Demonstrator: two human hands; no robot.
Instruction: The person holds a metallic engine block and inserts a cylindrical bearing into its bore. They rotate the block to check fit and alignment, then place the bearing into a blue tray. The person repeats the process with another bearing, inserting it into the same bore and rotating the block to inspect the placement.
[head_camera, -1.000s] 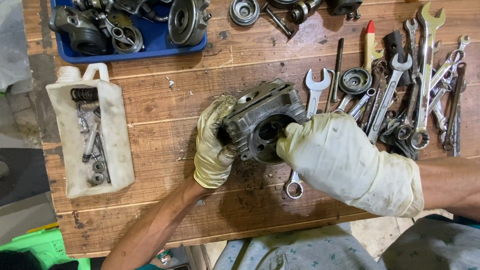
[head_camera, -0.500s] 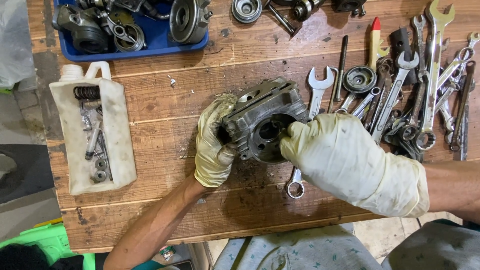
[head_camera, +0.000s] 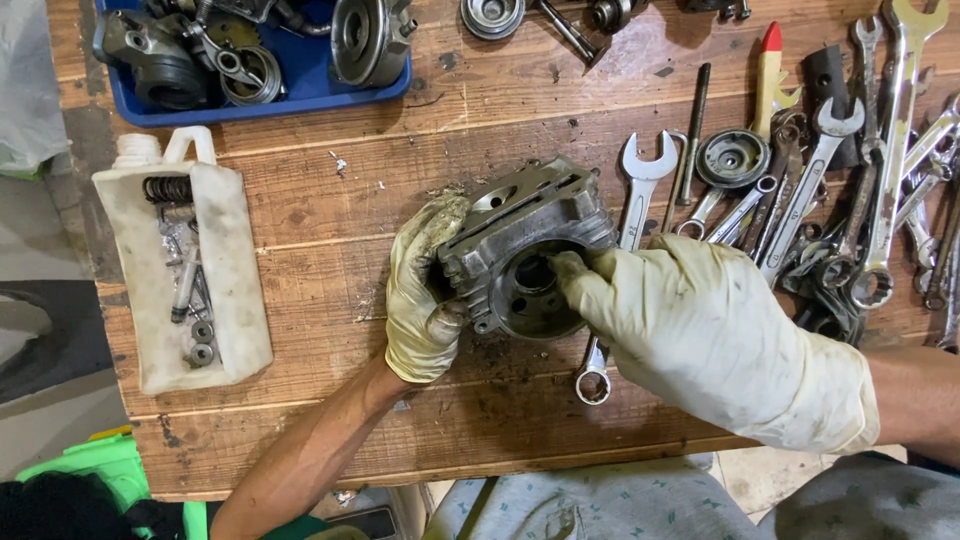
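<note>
Your left hand (head_camera: 425, 290) grips the engine cylinder (head_camera: 525, 260) at 9 o'clock while your right hand (head_camera: 700, 335) curls fingertips (head_camera: 570, 268) into its bore, spanners (head_camera: 860, 150) untouched at 3 o'clock.

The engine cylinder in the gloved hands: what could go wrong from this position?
The left hand props the finned engine cylinder tilted on the wooden bench; its dirty glove might slip. The right hand has fingertips in the bore, where an edge could pinch them. A wrench underneath may make it rock.
</note>
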